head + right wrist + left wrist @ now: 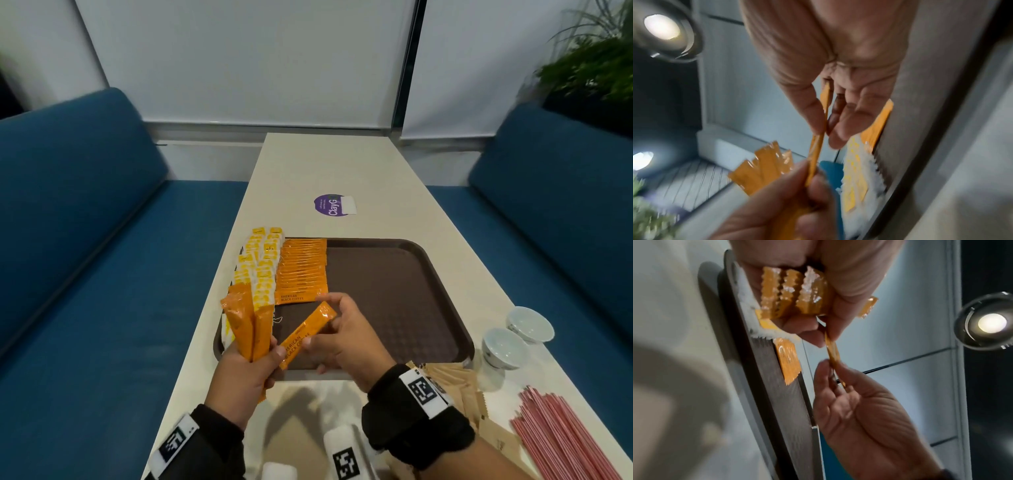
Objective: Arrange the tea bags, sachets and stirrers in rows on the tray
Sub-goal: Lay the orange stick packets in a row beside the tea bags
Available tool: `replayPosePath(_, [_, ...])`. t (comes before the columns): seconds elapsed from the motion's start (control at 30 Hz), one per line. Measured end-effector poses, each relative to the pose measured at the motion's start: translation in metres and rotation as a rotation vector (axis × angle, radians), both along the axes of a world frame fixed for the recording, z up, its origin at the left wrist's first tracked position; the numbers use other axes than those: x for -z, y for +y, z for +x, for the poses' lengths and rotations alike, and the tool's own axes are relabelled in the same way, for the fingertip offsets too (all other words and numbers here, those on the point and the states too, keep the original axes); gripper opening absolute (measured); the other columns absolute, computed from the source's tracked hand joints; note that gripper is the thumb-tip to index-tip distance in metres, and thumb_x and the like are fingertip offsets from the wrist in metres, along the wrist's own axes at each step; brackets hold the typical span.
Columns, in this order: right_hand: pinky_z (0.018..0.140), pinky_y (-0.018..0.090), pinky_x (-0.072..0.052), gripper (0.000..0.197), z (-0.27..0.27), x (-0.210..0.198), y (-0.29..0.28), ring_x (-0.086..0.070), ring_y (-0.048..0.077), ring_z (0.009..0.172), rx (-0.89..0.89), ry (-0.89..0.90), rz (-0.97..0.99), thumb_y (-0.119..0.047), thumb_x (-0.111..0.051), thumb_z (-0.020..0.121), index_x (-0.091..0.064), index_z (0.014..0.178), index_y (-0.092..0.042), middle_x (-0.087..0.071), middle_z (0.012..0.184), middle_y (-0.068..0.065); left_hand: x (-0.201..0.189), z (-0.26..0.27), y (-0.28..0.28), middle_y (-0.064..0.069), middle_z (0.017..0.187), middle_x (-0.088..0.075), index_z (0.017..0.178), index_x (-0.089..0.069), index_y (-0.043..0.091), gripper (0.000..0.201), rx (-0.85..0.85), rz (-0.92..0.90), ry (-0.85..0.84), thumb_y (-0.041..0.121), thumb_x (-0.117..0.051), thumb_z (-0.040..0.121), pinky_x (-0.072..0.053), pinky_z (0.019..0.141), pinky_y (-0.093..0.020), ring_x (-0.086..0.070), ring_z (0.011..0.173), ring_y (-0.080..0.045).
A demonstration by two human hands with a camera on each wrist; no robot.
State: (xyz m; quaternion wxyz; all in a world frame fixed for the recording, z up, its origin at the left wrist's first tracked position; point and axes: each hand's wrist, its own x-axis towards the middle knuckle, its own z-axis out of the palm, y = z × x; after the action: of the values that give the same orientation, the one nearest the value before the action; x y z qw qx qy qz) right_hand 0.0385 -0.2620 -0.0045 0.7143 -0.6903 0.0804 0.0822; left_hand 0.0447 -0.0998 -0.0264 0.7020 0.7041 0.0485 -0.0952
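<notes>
A brown tray [394, 291] lies on the pale table. Along its left side stand a row of yellow-and-white tea bags [258, 267] and a row of orange coffee sachets [301, 274]. My left hand [246, 370] grips a bunch of orange sachets [245, 325] upright over the tray's near left corner. Their serrated ends [791, 290] show in the left wrist view. My right hand [342, 335] pinches a single orange sachet [308, 334] between thumb and fingers; its lower end still touches my left hand. The right wrist view shows the same sachet [819, 146] edge-on.
Red stirrers [565, 435] lie at the near right of the table, with brown paper sachets [459, 383] beside them. Two white cups [513, 335] stand right of the tray. A purple sticker [334, 205] sits beyond it. Blue benches flank the table.
</notes>
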Motion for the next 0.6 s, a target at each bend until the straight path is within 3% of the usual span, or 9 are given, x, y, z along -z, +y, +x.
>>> replayPosePath(0.07, [0.061, 0.029, -0.054, 0.065, 0.006, -0.002, -0.008, -0.06, 0.013, 0.077, -0.013, -0.113, -0.281, 0.002, -0.075, 0.073, -0.047, 0.116, -0.037, -0.058, 0.09, 0.001, 0.0, 0.003, 0.005, -0.003, 0.061, -0.058, 0.084, -0.061, 0.005, 0.003, 0.087, 0.124, -0.042, 0.003, -0.063, 0.085, -0.043, 0.055, -0.029, -0.051, 0.057, -0.019])
replayPosePath(0.13, [0.075, 0.027, -0.054, 0.048, 0.011, -0.012, -0.016, -0.058, 0.011, 0.084, -0.138, -0.151, -0.531, -0.006, -0.077, 0.074, -0.059, 0.109, -0.034, -0.058, 0.096, -0.004, -0.002, 0.004, 0.008, -0.004, 0.065, -0.055, 0.088, -0.061, 0.004, 0.004, 0.164, 0.196, -0.055, 0.007, -0.063, 0.086, -0.043, 0.055, -0.026, -0.05, 0.057, -0.017])
replayPosePath(0.23, [0.074, 0.025, -0.051, 0.017, 0.02, -0.031, -0.024, -0.058, 0.007, 0.076, -0.387, -0.094, -0.7, -0.012, -0.074, 0.079, -0.068, 0.081, -0.027, -0.064, 0.082, -0.006, -0.004, 0.004, 0.01, -0.008, 0.065, -0.055, 0.089, -0.061, 0.002, 0.006, 0.173, 0.171, -0.003, 0.007, -0.063, 0.086, -0.044, 0.053, -0.025, -0.05, 0.055, -0.017])
replayPosePath(0.33, [0.074, 0.027, -0.051, 0.008, 0.031, -0.047, -0.026, -0.058, 0.006, 0.071, -0.511, -0.062, -0.789, -0.01, -0.071, 0.081, -0.071, 0.084, -0.018, -0.065, 0.078, -0.003, 0.0, 0.005, 0.01, -0.007, 0.059, -0.058, 0.084, -0.06, 0.005, 0.003, 0.11, 0.094, 0.065, 0.005, -0.062, 0.086, -0.043, 0.051, -0.026, -0.052, 0.055, -0.019])
replayPosePath(0.47, [0.07, 0.018, -0.045, 0.011, 0.063, -0.048, -0.029, -0.056, 0.005, 0.076, -0.44, -0.092, -0.885, -0.011, -0.066, 0.086, -0.071, 0.096, -0.012, -0.062, 0.082, -0.006, 0.003, 0.006, 0.013, -0.007, 0.06, -0.06, 0.081, -0.06, 0.008, 0.006, 0.049, 0.047, 0.096, 0.005, -0.063, 0.086, -0.042, 0.052, -0.028, -0.055, 0.06, -0.022])
replayPosePath(0.6, [0.084, 0.024, -0.045, 0.013, 0.099, -0.029, -0.031, -0.058, 0.014, 0.094, -0.317, -0.062, -0.98, -0.009, -0.061, 0.09, -0.068, 0.101, -0.009, -0.064, 0.102, 0.001, 0.005, 0.004, 0.017, -0.007, 0.061, -0.055, 0.083, -0.062, 0.008, 0.003, 0.053, 0.022, 0.158, 0.008, -0.064, 0.085, -0.044, 0.051, -0.027, -0.05, 0.055, -0.019])
